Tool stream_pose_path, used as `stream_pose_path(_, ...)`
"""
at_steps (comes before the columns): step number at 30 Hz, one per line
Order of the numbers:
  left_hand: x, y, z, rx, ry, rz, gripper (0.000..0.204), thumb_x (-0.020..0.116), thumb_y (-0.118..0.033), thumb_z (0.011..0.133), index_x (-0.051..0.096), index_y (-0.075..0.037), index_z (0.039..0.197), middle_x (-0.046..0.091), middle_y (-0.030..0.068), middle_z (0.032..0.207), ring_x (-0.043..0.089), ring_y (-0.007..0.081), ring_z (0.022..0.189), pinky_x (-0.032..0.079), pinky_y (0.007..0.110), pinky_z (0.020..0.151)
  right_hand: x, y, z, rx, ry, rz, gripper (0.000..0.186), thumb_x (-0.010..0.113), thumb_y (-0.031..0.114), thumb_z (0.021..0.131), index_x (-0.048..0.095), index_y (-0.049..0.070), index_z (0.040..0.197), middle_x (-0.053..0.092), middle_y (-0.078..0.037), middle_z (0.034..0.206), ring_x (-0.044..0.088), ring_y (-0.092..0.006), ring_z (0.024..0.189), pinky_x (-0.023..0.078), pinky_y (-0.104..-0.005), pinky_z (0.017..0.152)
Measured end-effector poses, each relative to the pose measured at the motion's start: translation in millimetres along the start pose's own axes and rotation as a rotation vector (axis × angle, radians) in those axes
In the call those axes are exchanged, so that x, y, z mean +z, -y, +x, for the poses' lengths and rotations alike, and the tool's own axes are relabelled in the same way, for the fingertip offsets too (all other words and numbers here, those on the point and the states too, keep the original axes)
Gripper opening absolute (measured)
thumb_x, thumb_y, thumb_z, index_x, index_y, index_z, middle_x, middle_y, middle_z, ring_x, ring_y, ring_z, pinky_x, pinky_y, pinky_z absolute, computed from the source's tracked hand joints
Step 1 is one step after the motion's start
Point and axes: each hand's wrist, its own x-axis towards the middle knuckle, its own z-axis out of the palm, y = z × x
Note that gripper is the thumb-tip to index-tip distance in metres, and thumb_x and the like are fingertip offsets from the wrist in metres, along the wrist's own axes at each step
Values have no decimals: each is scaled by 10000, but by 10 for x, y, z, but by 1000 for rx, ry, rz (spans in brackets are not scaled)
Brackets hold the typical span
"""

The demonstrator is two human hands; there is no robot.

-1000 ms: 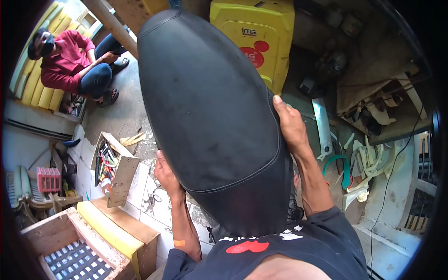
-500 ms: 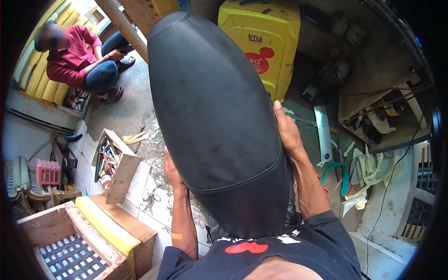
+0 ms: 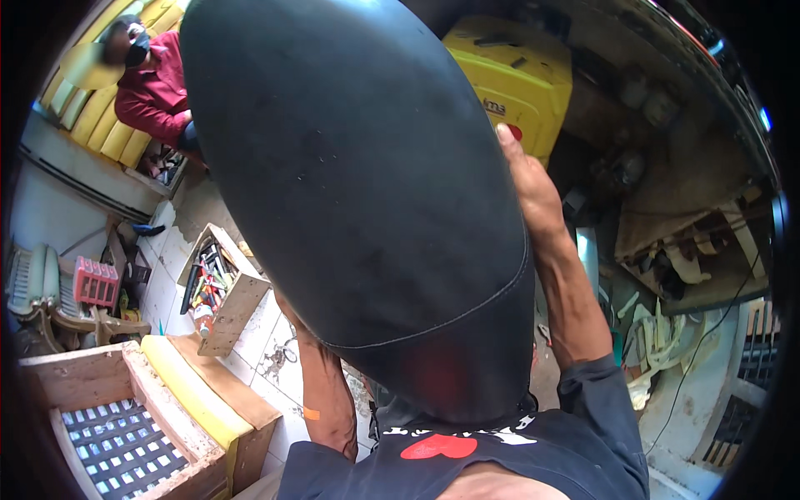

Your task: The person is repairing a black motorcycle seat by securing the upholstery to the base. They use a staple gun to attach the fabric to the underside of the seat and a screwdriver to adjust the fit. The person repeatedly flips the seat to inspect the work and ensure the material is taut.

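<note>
A long black padded seat (image 3: 350, 167) with pale stitching fills the middle of the view, raised above my lap. My right hand (image 3: 535, 187) grips its right edge, thumb lying along the side. My left hand (image 3: 293, 315) holds the lower left side, its fingers mostly hidden behind the seat. The seat's narrower lower end reaches my dark T-shirt (image 3: 467, 454).
A co-worker (image 3: 150, 100) in red is at top left, by yellow padded pieces (image 3: 92, 125). Also around are a toolbox (image 3: 229, 325), a wooden crate (image 3: 79, 367), yellow foam (image 3: 192, 396), a yellow plastic panel (image 3: 533, 83), a dark wooden workbench (image 3: 658, 217) and pale scraps (image 3: 654, 350).
The seat has risen toward the camera, looking larger, its far end now cut off at the top. My right hand has moved up with it, and my left fingers have become hidden behind it.
</note>
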Motion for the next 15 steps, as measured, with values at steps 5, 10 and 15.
stream_pose_path(5,210,-474,249,111,307,-238,568,352,-416,1184,530,19,1502,634,156,1440,633,256,1301,542,367,1107,348,-432,589,10,152,145,612,425,511,1153,698,-20,1286,743,-111,1153,697,-174,1048,554,-300,939)
stream_pose_path(10,317,-1138,495,-151,175,-170,541,367,-390,1184,549,19,1489,657,168,1410,669,237,1245,570,358,1060,754,-1359,511,77,253,664,607,373,492,1159,514,38,1537,589,-129,1517,593,-266,1362,494,-426,1151)
stream_pose_path(15,174,-1659,908,-519,320,83,549,397,-404,1178,586,33,1451,737,155,1268,742,208,1086,616,356,966,780,-1466,-10,386,191,938,645,437,526,1120,489,62,1566,531,-136,1588,519,-328,1446,411,-513,1216)
